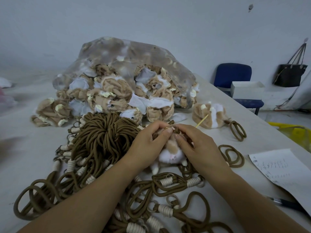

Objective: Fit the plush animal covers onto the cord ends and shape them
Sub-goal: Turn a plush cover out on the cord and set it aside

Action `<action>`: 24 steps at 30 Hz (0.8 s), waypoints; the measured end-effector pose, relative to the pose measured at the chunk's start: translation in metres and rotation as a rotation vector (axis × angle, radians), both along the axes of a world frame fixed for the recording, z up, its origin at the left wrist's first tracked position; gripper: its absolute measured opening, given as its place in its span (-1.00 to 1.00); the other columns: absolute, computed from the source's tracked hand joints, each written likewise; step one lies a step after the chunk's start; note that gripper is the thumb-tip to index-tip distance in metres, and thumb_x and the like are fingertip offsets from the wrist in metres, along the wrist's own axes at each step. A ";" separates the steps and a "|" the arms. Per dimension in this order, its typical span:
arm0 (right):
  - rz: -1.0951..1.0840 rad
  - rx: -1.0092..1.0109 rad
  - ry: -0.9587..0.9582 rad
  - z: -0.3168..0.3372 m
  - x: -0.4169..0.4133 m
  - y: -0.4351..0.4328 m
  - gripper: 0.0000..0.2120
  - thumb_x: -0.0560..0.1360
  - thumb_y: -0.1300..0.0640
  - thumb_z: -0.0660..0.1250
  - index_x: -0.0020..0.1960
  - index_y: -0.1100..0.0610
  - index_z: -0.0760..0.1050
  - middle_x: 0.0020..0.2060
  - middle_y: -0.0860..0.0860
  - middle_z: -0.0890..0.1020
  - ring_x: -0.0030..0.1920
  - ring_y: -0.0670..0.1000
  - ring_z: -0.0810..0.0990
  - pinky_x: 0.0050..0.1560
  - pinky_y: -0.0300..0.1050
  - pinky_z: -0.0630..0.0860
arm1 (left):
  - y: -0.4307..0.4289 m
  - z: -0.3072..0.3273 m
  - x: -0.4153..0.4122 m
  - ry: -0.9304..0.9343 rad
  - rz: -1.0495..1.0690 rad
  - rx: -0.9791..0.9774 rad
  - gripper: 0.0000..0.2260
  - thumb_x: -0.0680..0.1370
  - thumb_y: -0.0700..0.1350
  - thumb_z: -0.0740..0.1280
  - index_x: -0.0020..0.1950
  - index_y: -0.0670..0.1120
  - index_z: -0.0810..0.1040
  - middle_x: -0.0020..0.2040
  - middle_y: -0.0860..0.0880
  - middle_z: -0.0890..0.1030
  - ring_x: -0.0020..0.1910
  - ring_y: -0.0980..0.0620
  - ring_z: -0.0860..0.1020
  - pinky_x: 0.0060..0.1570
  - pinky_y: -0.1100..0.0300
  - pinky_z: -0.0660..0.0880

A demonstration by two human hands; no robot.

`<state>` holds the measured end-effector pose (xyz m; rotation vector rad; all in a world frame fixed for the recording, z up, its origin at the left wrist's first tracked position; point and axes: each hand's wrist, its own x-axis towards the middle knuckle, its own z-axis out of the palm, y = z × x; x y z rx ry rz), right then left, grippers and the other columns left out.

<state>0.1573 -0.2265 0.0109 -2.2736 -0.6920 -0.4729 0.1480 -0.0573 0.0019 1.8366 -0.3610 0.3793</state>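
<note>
Your left hand (pixel 148 140) and right hand (pixel 198 148) pinch a tan-and-white plush animal cover (pixel 171 153) over a brown cord end (pixel 175 130); shaping likely follows.

My left hand (pixel 146 145) and right hand (pixel 200 148) grip a tan-and-white cover (pixel 170 149), its white face toward me and cream feet poking out below the grip, with a brown cord end (pixel 175 131) at its top by my thumbs. Left of the grip and under my wrists lie the cords (pixel 104 135), brown, looped, bound with cream wraps. Beyond it sits a heap (pixel 116 96) of unfitted covers, and beyond-right a fitted one (pixel 208 115) lies with its loop (pixel 237 130).
</note>
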 end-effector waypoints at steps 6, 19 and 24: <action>-0.011 -0.010 -0.072 0.001 0.000 0.003 -0.69 0.57 0.07 0.28 0.30 0.01 0.46 0.15 -0.08 0.56 0.09 -0.21 0.44 0.01 -0.45 0.30 | -0.001 -0.001 0.001 0.025 -0.004 -0.017 -0.88 0.53 0.06 0.27 -0.10 0.09 0.58 -0.17 0.10 0.63 -0.14 0.16 0.59 -0.10 0.24 0.51; -0.003 -0.183 -0.140 0.006 -0.001 0.004 -0.63 0.54 0.03 0.18 0.29 0.13 0.49 -0.05 0.07 0.56 -0.10 0.08 0.56 -0.17 -0.06 0.45 | -0.001 -0.002 0.001 0.042 -0.053 0.011 -0.83 0.56 0.04 0.23 -0.09 0.07 0.60 -0.13 0.05 0.63 -0.09 0.08 0.59 -0.03 0.14 0.50; 0.002 -0.246 -0.160 0.010 -0.001 0.004 -0.64 0.54 0.00 0.14 0.19 0.16 0.53 -0.14 0.04 0.53 -0.21 0.05 0.52 -0.26 -0.12 0.38 | 0.000 -0.002 0.002 0.093 -0.095 -0.007 -0.82 0.56 0.04 0.22 -0.12 0.05 0.59 -0.19 0.04 0.61 -0.15 0.10 0.56 -0.07 0.16 0.49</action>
